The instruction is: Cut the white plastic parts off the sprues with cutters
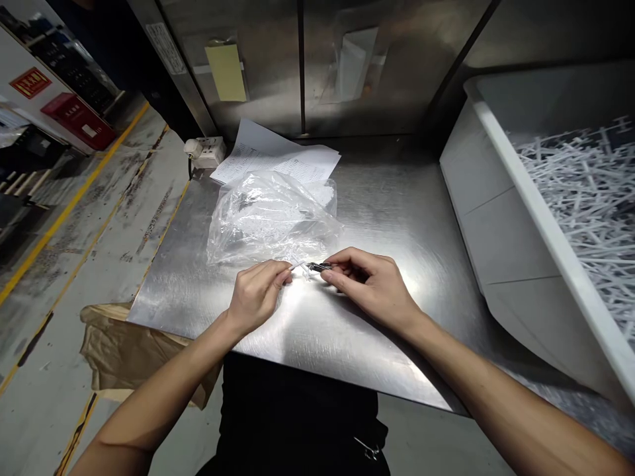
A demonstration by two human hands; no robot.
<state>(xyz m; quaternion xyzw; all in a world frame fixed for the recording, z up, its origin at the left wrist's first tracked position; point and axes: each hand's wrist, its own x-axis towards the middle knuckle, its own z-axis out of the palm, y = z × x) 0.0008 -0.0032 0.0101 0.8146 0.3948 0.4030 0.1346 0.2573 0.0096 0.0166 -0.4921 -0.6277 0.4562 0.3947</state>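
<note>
Over the table [391, 205], beside the plastic bag [268, 228], the left hand [260, 294] pinches a small white piece [298, 266], while the right hand [372, 281] grips a dark tool [319, 267] whose tip, being so near, could nick the left if it slipped.

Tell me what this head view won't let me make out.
In the head view:
Small black tool: partly hidden by the right hand; its exact type is unclear.
White piece: too small, its near end covered by the left hand.
Printed sheets: lettering too small to read, lower part behind the clear plastic bag.
Bag's contents: blurred by creases and glare.
Gray bin: cut off by the right edge.
</note>
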